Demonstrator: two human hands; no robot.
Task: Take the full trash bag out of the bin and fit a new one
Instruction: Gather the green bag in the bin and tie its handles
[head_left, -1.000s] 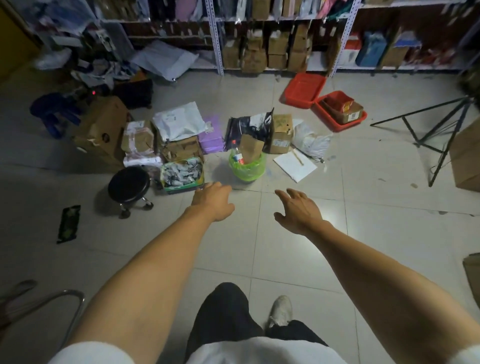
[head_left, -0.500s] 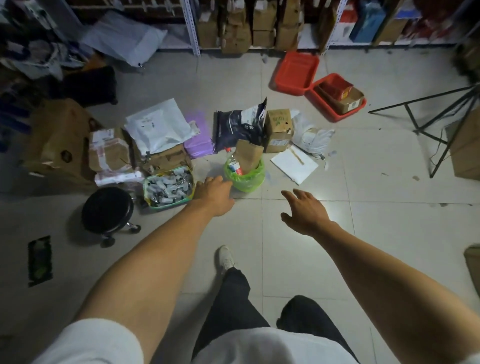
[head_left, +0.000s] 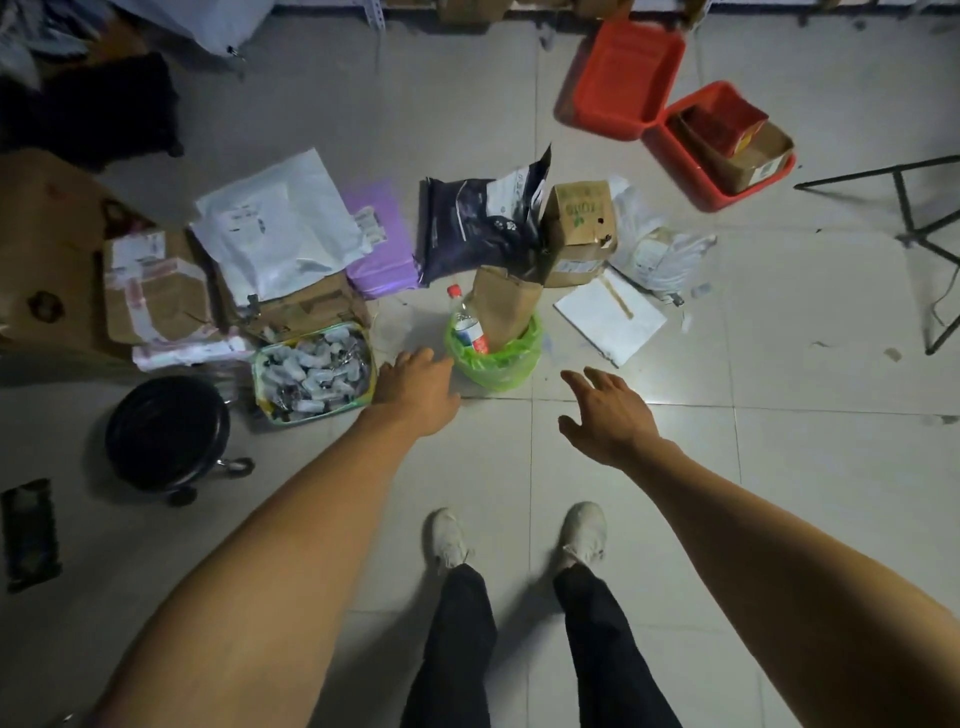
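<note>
A small bin lined with a bright green trash bag (head_left: 496, 364) stands on the tiled floor ahead of my feet. A brown paper bag (head_left: 501, 306) and a plastic bottle with a red cap (head_left: 466, 322) stick out of its top. My left hand (head_left: 415, 387) hovers just left of the bin's rim, fingers loosely curled and holding nothing. My right hand (head_left: 605, 410) is to the right of the bin and a little nearer to me, fingers spread, empty. Neither hand touches the bag.
Cardboard boxes (head_left: 156, 291), white and purple mailers and a dark parcel bag (head_left: 478, 223) crowd the floor behind the bin. A green-rimmed basket of small packets (head_left: 314, 371) and a black rolling stool (head_left: 166, 431) lie left. Red trays (head_left: 623, 78) and a black stand (head_left: 914, 218) are at right.
I have stepped closer to the bin, and both feet are now side by side. Both hands have stayed stretched forward and now sit level with the bin.
</note>
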